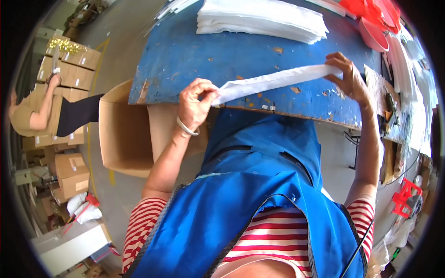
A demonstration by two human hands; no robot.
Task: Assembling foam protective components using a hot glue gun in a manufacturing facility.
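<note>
Across the worn blue tabletop (194, 51), my left hand (197, 102) pinches one end of the long folded white fabric strip (273, 79) while my right hand (347, 76) pinches the other, its long axis running left-right between them.

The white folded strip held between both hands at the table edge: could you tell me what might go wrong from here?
The white strip is pinched only at its ends by the left hand and right hand, so its fold may sag open. Its left end overhangs the blue table above the open cardboard box; it could drop in.
</note>
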